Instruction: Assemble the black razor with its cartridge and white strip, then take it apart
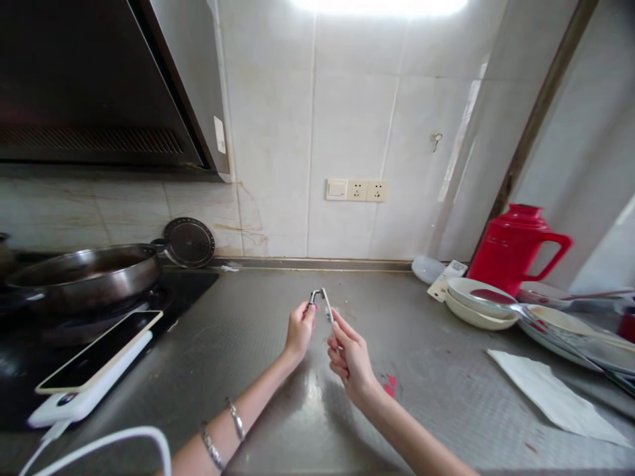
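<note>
My left hand [300,332], with two silver bracelets on its forearm, is closed on a small bent shiny metal piece [314,295]. The piece's hooked tip points right, toward a thin pale flat strip [327,304]. My right hand [351,360] grips that strip and keeps it nearly upright, its edge turned to me. A small bluish-grey detail shows on the strip's left side. Whether the metal tip touches the strip, I cannot tell. Both hands are over the middle of the steel counter [248,370].
To the left, a pan [99,281] sits on the black stove, with a phone [102,350] on a white power bank [94,390] and a white cable [124,433]. Right: a red thermos [510,248], stacked bowls [481,314], plates and a white napkin [550,393]. Red scraps [390,385] lie nearby.
</note>
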Demonstrator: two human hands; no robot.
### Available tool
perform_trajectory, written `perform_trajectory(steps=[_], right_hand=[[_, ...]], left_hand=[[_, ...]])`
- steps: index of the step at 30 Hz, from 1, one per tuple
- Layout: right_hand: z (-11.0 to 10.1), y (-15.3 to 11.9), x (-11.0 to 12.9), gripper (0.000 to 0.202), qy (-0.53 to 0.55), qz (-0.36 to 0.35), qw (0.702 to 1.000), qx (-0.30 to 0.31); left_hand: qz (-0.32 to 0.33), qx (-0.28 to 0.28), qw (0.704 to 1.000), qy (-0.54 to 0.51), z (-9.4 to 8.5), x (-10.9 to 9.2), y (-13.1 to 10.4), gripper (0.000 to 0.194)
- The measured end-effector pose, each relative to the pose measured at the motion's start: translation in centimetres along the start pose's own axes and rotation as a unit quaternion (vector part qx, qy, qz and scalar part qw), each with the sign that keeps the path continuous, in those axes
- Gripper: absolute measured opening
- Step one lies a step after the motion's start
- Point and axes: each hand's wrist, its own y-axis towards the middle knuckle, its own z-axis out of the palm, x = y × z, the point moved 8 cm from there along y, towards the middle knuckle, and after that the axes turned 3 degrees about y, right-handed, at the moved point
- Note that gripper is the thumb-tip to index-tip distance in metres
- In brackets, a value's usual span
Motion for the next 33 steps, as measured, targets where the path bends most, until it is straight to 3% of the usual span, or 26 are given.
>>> perform_trajectory(steps=[9,13,15,18,22,27,33], right_hand=[[0.2,0.0,0.0,0.070,-0.011,-0.022,1.000,-0.011],[1.3,-0.8,-0.5,0.068,-0.056,-0.026,0.998,0.031],[1.9,-0.6,0.7,0.062,-0.066,-0.058,0.995,0.054],[1.9,1.5,4.6,0.047,-0.080,-0.145,0.984,0.062],[-0.5,6.5,8.8,0.053,-0.158,-0.218,0.963,-0.019],[-3.4,10.6,10.0,0.051,-0.335,-0.252,0.903,-0.098],[-5.4,11.2,10.2,0.050,-0.474,-0.309,0.807,-0.168]], left_hand=[[0.020,-0.005,1.000,0.017,-0.2,-0.2,0.0,0.029],[-0.013,-0.005,0.999,-0.029,-0.6,0.7,0.5,0.033],[-0.042,0.006,0.998,-0.056,-0.6,1.4,0.8,0.033],[-0.078,0.034,0.993,-0.086,-0.1,2.4,0.9,0.034],[-0.096,0.044,0.991,-0.080,-0.1,2.9,1.0,0.038],[-0.071,0.070,0.993,-0.060,0.0,2.4,1.7,0.039],[-0.039,0.068,0.996,-0.047,0.4,1.3,3.3,0.035]])
